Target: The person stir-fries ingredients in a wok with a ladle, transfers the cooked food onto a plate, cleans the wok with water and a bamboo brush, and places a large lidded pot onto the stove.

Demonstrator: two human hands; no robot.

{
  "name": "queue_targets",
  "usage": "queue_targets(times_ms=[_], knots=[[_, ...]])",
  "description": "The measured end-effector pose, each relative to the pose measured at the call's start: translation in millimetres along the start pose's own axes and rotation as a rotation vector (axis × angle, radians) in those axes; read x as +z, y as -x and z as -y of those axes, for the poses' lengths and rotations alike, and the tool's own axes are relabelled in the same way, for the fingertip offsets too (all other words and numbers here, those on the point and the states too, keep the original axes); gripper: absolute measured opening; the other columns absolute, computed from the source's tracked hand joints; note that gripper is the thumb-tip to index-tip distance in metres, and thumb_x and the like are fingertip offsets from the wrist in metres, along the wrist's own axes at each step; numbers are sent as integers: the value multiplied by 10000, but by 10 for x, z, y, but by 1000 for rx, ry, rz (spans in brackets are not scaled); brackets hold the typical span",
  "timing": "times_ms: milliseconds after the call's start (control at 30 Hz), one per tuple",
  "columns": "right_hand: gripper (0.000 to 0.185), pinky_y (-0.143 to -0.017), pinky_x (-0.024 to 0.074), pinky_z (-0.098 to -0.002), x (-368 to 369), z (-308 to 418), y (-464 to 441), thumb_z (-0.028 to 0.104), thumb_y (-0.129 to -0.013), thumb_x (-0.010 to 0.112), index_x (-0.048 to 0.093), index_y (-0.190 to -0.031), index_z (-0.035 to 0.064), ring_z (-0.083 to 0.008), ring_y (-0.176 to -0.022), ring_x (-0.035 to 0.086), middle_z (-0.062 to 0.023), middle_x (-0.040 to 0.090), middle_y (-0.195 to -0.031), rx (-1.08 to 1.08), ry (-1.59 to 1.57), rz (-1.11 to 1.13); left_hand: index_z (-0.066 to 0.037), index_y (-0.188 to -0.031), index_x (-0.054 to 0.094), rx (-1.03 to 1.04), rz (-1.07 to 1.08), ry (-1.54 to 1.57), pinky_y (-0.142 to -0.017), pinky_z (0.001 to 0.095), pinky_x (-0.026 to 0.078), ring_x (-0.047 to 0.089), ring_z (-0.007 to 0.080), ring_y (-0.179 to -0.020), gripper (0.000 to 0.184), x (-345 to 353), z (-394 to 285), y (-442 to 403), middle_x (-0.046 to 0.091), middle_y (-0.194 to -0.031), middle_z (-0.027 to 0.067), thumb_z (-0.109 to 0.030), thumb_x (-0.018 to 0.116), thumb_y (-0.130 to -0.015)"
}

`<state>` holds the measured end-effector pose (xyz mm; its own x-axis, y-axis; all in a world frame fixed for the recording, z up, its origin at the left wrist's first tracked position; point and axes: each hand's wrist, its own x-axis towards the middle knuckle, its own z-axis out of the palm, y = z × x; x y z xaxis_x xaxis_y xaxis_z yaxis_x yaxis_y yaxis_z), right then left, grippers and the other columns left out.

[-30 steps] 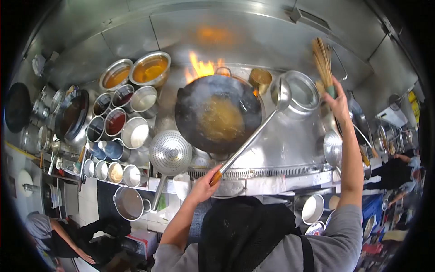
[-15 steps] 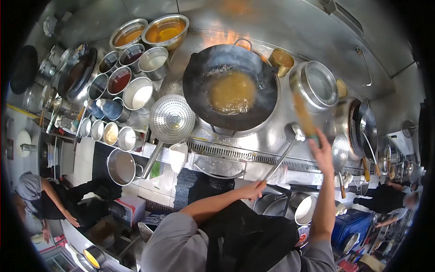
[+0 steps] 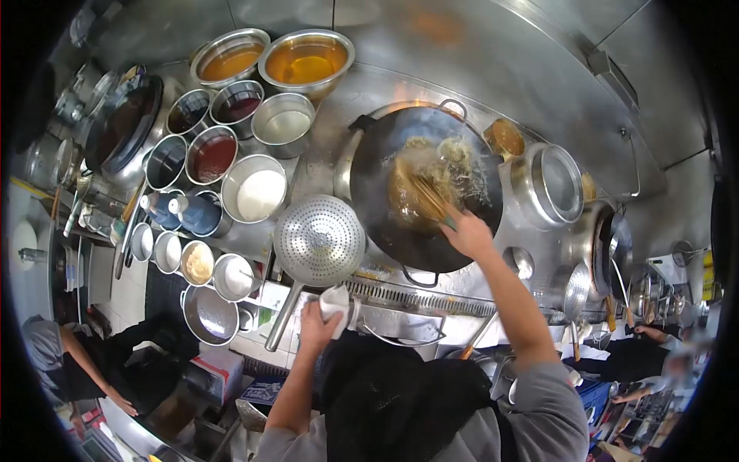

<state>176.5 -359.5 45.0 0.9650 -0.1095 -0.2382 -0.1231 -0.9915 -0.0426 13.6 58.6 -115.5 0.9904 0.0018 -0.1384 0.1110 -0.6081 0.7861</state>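
A bamboo wok brush is gripped in my right hand, its bristles down in the liquid inside the large black wok. That liquid is cloudy brown and splashing, with steam over it. My left hand is closed on a folded white cloth at the front edge of the stove. Just left of the cloth lies a perforated strainer, its handle pointing toward me. A ladle rests on the stove to the right of the wok, its wooden-ended handle reaching over the front edge.
Flames show behind the wok. Two bowls of amber liquid and several metal pots of sauces crowd the left side. A lidded steel pot stands right of the wok. Co-workers are at the far left and far right.
My left hand has left the ladle handle and moved left to the white cloth. The wok brush in my right hand has gone from beside the wok into its liquid.
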Motion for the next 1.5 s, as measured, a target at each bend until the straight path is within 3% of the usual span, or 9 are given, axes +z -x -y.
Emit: queue_targets(times_ms=[133,333,600,767,833,933,1133,1300,1500], knots=[[627,-875,586,-563,-106,-591,-99,345,-976,692,474,-1555,246,-473,-1017,717,-264,689,-1190,101,146,81,-20,-1395,524,-231,284,528,-946,429,562,677,291,-1098,576,-97,-23,-54,652,-1300,170,-256,791,-942],[678,-965,556,-565,590,318,-931,385,-966,680,496,-1549,91,-505,-1111,682,-329,723,-1101,48,-425,-218,-108,-1559,375,-428,302,1280,-912,506,622,686,310,-1163,496,21,-927,-84,629,-1377,161,-269,539,-1119],[699,-446,504,-361,-309,599,549,338,-998,671,473,-1560,-26,-201,-441,616,-188,711,-735,-40,-791,469,-128,-1478,447,-481,471,1485,-983,551,564,659,271,-1160,604,760,-1699,-285,621,-1326,94,-600,394,-1104],[467,-369,416,-334,-360,762,100,315,-1017,640,628,-1332,-30,-172,-418,570,-83,622,-630,107,-1142,553,-44,-1302,545,-444,333,1445,-832,364,585,692,204,-984,284,1418,-1807,-544,679,-1065,87,-241,578,-1101],[388,-360,424,-317,26,935,-677,328,-1021,642,631,-1223,-3,-171,-423,562,-64,584,-625,117,-1265,154,-22,-1210,556,-434,133,1024,-767,347,577,673,173,-898,235,1538,-1791,-488,669,-972,61,-158,647,-1041],[387,-359,436,-329,212,1377,-800,329,-1028,636,625,-1284,40,-177,-444,571,-83,622,-703,410,-1432,10,-34,-1222,520,-389,142,950,-746,346,580,654,164,-871,294,1615,-1687,-511,661,-1027,77,-165,686,-1018],[506,-387,448,-358,117,1171,-465,374,-1023,679,551,-1451,134,-209,-482,580,-59,618,-812,429,-1467,473,-31,-1346,411,-380,298,1277,-927,377,561,639,204,-1088,414,1350,-1741,-515,614,-1191,112,-102,656,-1020],[494,-396,473,-364,204,1119,-977,326,-982,731,602,-1372,53,-230,-517,611,-131,608,-817,461,-1546,-54,-29,-1360,457,-372,360,1184,-912,364,560,648,179,-1057,407,1290,-1704,-501,635,-1192,79,-145,673,-1036],[656,-656,580,-419,-40,-91,314,348,-915,775,577,-1520,187,-330,-845,742,-198,732,-1066,66,-605,314,-39,-1299,548,-408,408,1325,-894,322,549,645,143,-1018,321,1132,-1754,-493,665,-1167,60,-204,677,-1057]])
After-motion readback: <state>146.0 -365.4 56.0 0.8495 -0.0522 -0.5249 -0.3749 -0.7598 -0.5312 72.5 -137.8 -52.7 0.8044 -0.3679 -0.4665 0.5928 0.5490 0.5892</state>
